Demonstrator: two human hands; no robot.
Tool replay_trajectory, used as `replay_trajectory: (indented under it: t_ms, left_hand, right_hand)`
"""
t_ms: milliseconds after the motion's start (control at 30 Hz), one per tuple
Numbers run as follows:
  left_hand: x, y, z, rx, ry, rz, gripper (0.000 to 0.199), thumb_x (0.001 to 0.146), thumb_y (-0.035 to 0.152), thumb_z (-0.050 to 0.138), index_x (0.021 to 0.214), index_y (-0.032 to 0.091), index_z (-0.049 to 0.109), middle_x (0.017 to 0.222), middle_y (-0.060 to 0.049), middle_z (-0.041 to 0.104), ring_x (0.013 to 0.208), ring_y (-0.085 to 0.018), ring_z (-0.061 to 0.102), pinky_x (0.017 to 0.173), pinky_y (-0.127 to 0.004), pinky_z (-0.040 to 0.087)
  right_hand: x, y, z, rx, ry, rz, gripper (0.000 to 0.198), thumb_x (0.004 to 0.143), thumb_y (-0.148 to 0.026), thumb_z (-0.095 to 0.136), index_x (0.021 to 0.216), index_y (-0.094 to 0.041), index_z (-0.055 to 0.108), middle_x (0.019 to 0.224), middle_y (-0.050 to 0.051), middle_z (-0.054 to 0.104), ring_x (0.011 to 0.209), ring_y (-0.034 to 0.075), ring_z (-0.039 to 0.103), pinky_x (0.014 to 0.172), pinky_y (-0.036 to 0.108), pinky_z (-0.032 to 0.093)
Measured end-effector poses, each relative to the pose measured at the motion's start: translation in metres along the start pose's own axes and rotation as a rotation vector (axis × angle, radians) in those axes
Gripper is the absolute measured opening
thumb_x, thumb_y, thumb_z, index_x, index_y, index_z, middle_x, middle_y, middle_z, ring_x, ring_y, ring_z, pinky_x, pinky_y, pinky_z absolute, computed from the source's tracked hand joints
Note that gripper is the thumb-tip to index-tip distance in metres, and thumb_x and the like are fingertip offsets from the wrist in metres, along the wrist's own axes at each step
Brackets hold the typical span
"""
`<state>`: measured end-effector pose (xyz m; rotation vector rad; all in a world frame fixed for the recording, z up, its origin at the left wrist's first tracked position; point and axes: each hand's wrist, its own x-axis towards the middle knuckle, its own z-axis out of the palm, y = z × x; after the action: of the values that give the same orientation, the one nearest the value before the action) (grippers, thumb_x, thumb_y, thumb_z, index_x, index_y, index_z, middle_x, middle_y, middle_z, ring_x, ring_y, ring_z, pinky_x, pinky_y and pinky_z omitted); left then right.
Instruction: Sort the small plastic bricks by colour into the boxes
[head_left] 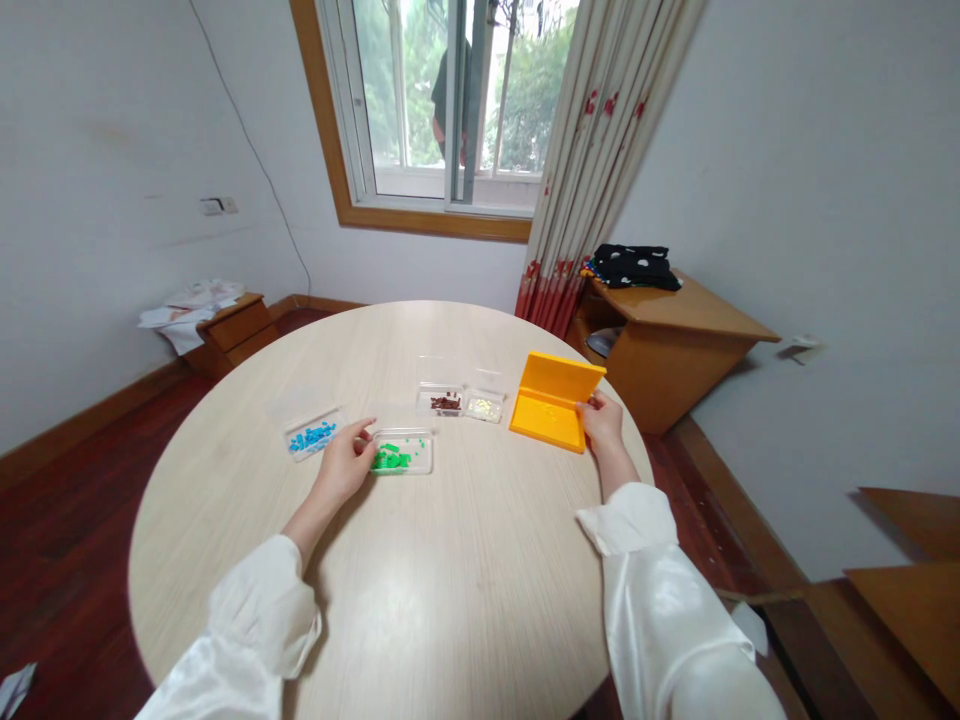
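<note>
An orange plastic case stands with its lid raised on the right half of the round table. My right hand grips its right side near the hinge, the fingers partly hidden behind it. My left hand is at the left end of a clear box of small green pieces, with thumb and fingers apart; whether it touches the box is hard to see. To its left lies a clear box of blue pieces. Farther back, side by side, are boxes with dark brown pieces and pale yellow pieces.
Transparent lids stand behind the small boxes on the round wooden table. A wooden cabinet with folded black cloth is beyond the table's right edge. A small cabinet with papers stands at the left wall. A person shows beyond the window.
</note>
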<state>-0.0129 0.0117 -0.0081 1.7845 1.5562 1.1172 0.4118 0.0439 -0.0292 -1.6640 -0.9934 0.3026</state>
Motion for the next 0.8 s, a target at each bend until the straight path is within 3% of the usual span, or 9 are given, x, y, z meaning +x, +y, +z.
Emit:
replay_trajectory:
  t_ms: [133,333,633,700,800]
  left_hand:
    - [0.000,0.001,0.000,-0.009,-0.017,-0.014,0.047,0.068,0.030,0.051,0.110,0.010,0.058,0.081,-0.005,0.058,0.054,-0.012,0.054,0.050,-0.024,0.044]
    - [0.000,-0.001,0.000,-0.026,-0.013,-0.009,0.045,0.068,0.030,0.052,0.109,0.012,0.059,0.081,-0.004,0.058,0.053,-0.011,0.054,0.049,-0.024,0.043]
    - [0.000,-0.001,0.000,-0.003,-0.009,-0.009,0.045,0.068,0.030,0.051,0.109,0.012,0.059,0.081,-0.005,0.060,0.053,-0.012,0.055,0.050,-0.024,0.044]
    - [-0.001,0.001,0.000,0.003,-0.012,-0.011,0.045,0.068,0.030,0.051,0.109,0.012,0.059,0.081,-0.005,0.060,0.053,-0.011,0.054,0.050,-0.024,0.044]
    - [-0.001,0.002,-0.001,0.001,-0.024,-0.016,0.045,0.068,0.031,0.051,0.109,0.012,0.058,0.082,-0.005,0.060,0.052,-0.011,0.054,0.050,-0.024,0.043]
  right_hand:
    - [-0.005,-0.003,-0.001,0.196,-0.006,0.037,0.035,0.057,-0.031,0.060,0.082,-0.008,0.068,0.072,0.008,0.067,0.065,0.017,0.059,0.060,0.029,0.048]
    - [-0.014,-0.017,-0.005,0.204,-0.001,0.011,0.027,0.054,-0.035,0.063,0.063,-0.010,0.065,0.058,0.004,0.062,0.057,0.016,0.056,0.052,0.026,0.045]
    - [-0.016,-0.022,-0.017,0.290,-0.150,0.115,0.021,0.052,-0.023,0.060,0.069,-0.013,0.068,0.068,0.006,0.067,0.062,0.016,0.060,0.061,0.029,0.049]
    - [-0.015,-0.019,-0.020,0.272,-0.117,0.143,0.023,0.055,-0.021,0.055,0.072,-0.013,0.069,0.072,0.007,0.068,0.066,0.016,0.061,0.065,0.030,0.050]
    - [-0.013,-0.019,-0.022,0.170,0.057,0.122,0.028,0.060,-0.019,0.048,0.076,-0.012,0.070,0.080,0.009,0.069,0.076,0.019,0.062,0.074,0.032,0.049]
